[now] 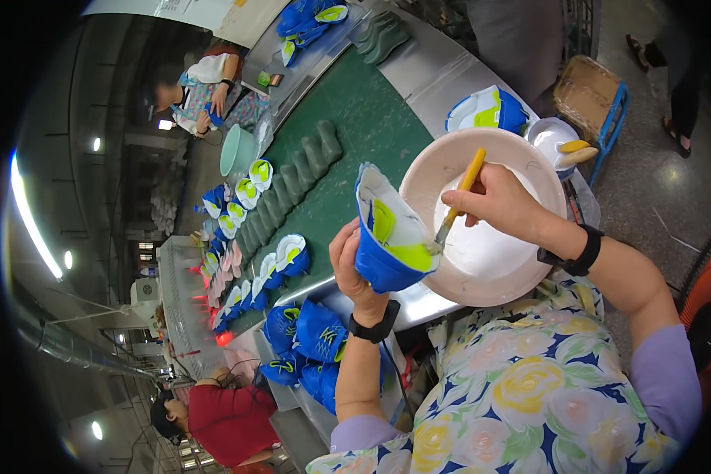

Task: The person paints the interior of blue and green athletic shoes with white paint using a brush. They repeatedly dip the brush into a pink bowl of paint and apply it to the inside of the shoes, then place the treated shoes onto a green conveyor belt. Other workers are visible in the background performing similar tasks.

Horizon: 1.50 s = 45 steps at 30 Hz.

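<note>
My left hand [354, 265] is closed around a blue shoe upper [387, 257], with its white and lime-green inside turned up toward me. In my right hand [494, 197] is a brush with a yellow handle [472, 175], pinched between thumb and fingers. The brush tip meets the lower edge of the upper, by its lime-green part. Under my right hand stands a wide pale pink basin [419, 178] with white liquid [494, 249] in it. The upper is held over the basin's left rim.
A green conveyor belt [387, 118] carries a row of dark green shoe lasts [292, 182] and several blue uppers [292, 254]. More blue uppers [320, 332] lie piled at near left. Beyond the basin are another upper [488, 109] and a white pot [549, 134]. Co-workers [225, 419] sit along the line.
</note>
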Tool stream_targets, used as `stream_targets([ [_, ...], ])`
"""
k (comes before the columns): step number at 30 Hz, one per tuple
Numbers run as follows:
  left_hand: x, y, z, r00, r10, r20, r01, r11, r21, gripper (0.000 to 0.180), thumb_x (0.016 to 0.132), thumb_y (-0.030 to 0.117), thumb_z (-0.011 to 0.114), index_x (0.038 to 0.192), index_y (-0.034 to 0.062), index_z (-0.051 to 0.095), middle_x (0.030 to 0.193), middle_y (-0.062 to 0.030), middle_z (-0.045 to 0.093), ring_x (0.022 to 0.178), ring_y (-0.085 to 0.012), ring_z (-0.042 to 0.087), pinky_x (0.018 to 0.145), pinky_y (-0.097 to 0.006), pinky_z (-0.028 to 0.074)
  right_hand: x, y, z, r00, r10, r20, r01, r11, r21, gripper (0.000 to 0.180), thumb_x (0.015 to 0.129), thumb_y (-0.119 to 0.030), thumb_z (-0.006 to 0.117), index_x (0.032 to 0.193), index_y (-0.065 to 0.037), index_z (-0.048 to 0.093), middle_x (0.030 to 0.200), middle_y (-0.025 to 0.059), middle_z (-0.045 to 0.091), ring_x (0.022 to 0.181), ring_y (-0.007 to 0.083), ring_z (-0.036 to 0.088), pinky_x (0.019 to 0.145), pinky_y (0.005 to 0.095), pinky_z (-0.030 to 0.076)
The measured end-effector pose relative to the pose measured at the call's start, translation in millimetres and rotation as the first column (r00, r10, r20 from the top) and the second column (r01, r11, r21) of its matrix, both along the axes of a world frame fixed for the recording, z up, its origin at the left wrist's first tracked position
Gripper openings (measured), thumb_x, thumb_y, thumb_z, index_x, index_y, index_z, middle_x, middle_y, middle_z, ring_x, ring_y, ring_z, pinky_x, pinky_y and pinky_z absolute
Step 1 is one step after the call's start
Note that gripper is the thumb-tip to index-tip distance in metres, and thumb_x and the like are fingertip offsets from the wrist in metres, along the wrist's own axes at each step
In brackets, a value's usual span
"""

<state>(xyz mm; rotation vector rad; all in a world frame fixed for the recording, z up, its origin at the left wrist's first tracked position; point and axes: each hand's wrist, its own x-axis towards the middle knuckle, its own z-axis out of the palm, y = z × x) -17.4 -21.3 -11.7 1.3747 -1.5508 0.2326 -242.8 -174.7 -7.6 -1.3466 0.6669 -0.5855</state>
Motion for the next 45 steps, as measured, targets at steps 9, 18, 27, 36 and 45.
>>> stream_targets([
  [9, 28, 9, -10, 0.797, 0.071, -0.600, 0.089, 0.968, 0.233, 0.038, 0.092, 0.019, 0.069, 0.124, 0.0009, 0.060, 0.123, -0.0145, 0.063, 0.111, -0.0279, 0.064, 0.095, -0.039, 0.053, -8, 3, 14, 0.975, 0.014, 0.224, 0.001, 0.998, -0.064, 0.025, 0.089, -0.019, 0.075, 0.100, 0.002, 0.065, 0.086, 0.0106, 0.071, 0.070, 0.0148, 0.069, 0.065, 0.0250, 0.054],
  [18, 0, 2, -26, 0.203, 0.363, -0.909, 0.682, 0.614, 0.397, 0.047, 0.084, 0.007, 0.071, 0.129, 0.0033, 0.059, 0.114, -0.0107, 0.070, 0.097, -0.0228, 0.070, 0.083, -0.036, 0.060, 12, -5, 22, 0.888, 0.272, 0.371, 0.084, 0.697, -0.712, 0.017, 0.090, -0.016, 0.073, 0.101, -0.007, 0.063, 0.097, 0.0104, 0.067, 0.089, 0.0305, 0.067, 0.077, 0.0363, 0.053],
  [27, -2, 12, -25, -0.079, 0.231, -0.970, 0.580, 0.802, 0.144, 0.054, 0.093, 0.009, 0.061, 0.144, 0.0075, 0.046, 0.133, -0.0085, 0.060, 0.120, -0.0231, 0.061, 0.104, -0.038, 0.051, 20, -26, 20, 0.987, 0.154, 0.044, -0.078, 0.703, -0.707, 0.021, 0.086, -0.016, 0.075, 0.101, -0.007, 0.063, 0.087, 0.0123, 0.069, 0.080, 0.0320, 0.068, 0.072, 0.0366, 0.053],
  [36, 0, 17, -26, -0.108, 0.085, -0.991, 0.560, 0.828, 0.010, 0.045, 0.100, 0.009, 0.058, 0.143, 0.0131, 0.046, 0.128, -0.0082, 0.063, 0.115, -0.0242, 0.065, 0.101, -0.044, 0.054, 1, -24, 26, 0.989, 0.039, 0.144, 0.066, 0.752, -0.655, 0.026, 0.087, -0.019, 0.074, 0.095, -0.002, 0.056, 0.074, 0.0160, 0.067, 0.070, 0.0304, 0.069, 0.065, 0.0357, 0.052],
  [45, 6, 13, -35, -0.030, -0.052, -0.998, 0.418, 0.906, -0.060, 0.043, 0.100, 0.013, 0.059, 0.141, 0.0146, 0.046, 0.128, -0.0067, 0.062, 0.116, -0.0239, 0.064, 0.101, -0.043, 0.054, 2, -13, 10, 0.997, 0.046, -0.057, -0.071, 0.800, -0.596, 0.021, 0.085, -0.017, 0.074, 0.088, 0.002, 0.063, 0.073, 0.0168, 0.067, 0.065, 0.0299, 0.067, 0.062, 0.0361, 0.050],
])
